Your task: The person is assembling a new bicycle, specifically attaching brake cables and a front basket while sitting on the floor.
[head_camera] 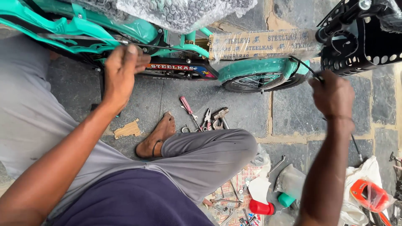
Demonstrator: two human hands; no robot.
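You held the black cable (167, 47): left hand (121, 69) pinching at 10 o'clock, right hand (333, 94) clenching its end at 2 o'clock; bicycle (138, 29) part-wrapped, cable unattached.

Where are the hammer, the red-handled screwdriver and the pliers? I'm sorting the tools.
hammer (220, 113): head view, on its metal head.
red-handled screwdriver (185, 104): head view, on its handle.
pliers (207, 119): head view, near the joint.

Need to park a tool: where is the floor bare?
Bare stone lies between the small wheel and the bent knee, right of the hammer. It is crowded around the screwdriver and pliers, and on the printed sheet.
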